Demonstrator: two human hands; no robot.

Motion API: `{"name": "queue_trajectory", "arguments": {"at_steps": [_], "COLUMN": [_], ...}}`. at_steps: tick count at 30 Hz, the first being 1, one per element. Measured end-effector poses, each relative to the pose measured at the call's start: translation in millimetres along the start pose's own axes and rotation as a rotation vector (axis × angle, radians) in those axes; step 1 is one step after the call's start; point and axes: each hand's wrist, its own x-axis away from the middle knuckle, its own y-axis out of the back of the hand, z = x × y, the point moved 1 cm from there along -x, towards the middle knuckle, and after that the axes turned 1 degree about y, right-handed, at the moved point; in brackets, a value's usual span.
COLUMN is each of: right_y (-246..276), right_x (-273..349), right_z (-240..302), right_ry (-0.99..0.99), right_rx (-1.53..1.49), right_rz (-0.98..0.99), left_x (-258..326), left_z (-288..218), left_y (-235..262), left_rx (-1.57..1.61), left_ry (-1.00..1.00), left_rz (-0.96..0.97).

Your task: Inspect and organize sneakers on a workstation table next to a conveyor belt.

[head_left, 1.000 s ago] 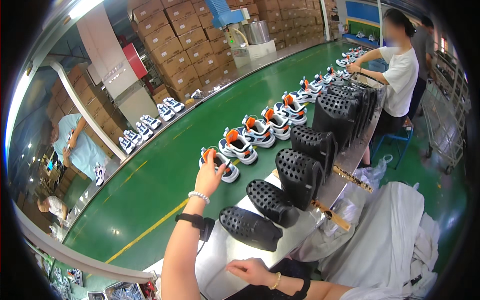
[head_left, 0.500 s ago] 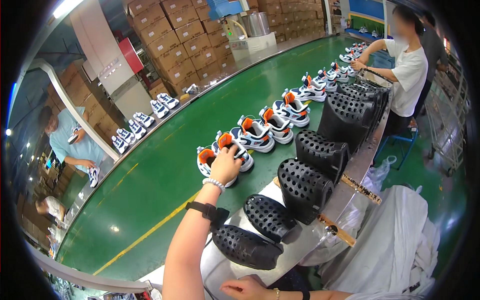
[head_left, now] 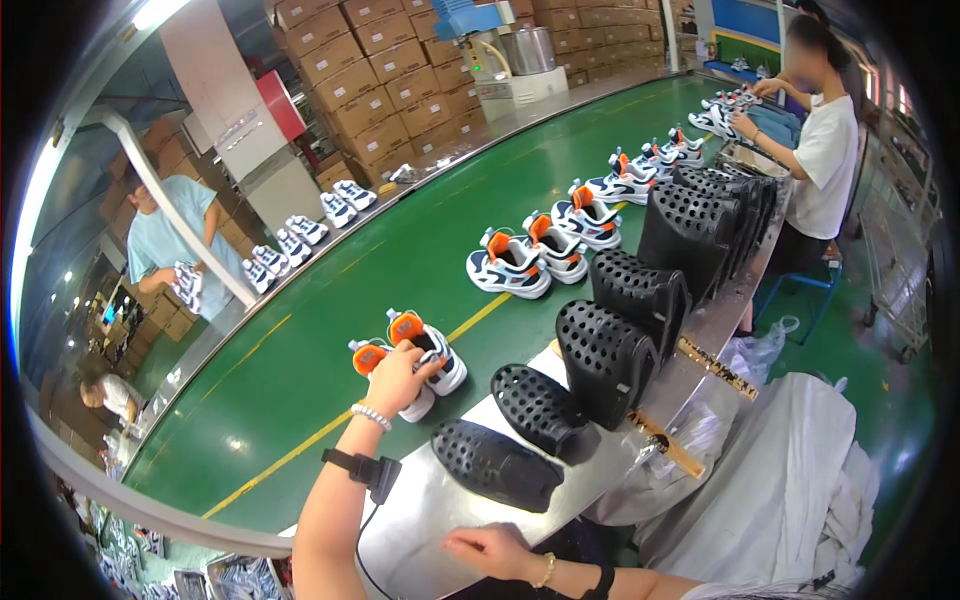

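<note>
Green conveyor (head_left: pixel 300 400) with two orange-lined sneakers (head_left: pixel 450 366) in left hand's (head_left: pixel 398 380) grip

Stacked brown cartons (head_left: pixel 358 112) line the far side; a tube light (head_left: pixel 160 12) glows overhead; green floor (head_left: pixel 842 352) shows right.

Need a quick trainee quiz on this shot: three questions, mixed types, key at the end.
1. Which hand is on the near pair of orange-trimmed shoes?
2. True or false: the right hand is gripping a shoe.
3. Which is closest to the right hand?
A) black perforated piece
B) blue stool
C) cardboard box

Key:
1. The left hand.
2. False; it holds nothing visible.
3. A.
</note>
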Motion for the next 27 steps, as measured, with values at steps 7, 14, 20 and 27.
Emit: {"name": "queue_trajectory", "arguments": {"at_steps": [7,14,20,27], "right_y": [1,-6,-14,-16], "right_x": [2,-2,-1,-5], "right_z": [1,4,-7,-5], "right_ry": [-0.003,-0.057,-0.072,-0.038], "right_rx": [0.029,0.072,0.068,0.088], "right_rz": [-0.046,-0.056,-0.099,-0.102], "left_x": [68,37,13,2], "left_z": [17,77,60,80], "left_y": [13,-8,-6,-13], "left_rx": [0.117,-0.153,-0.856,-0.286], "left_ry": [-0.037,0.204,0.227,0.358], "left_rz": [-0.289,-0.058,0.369,0.319]}}
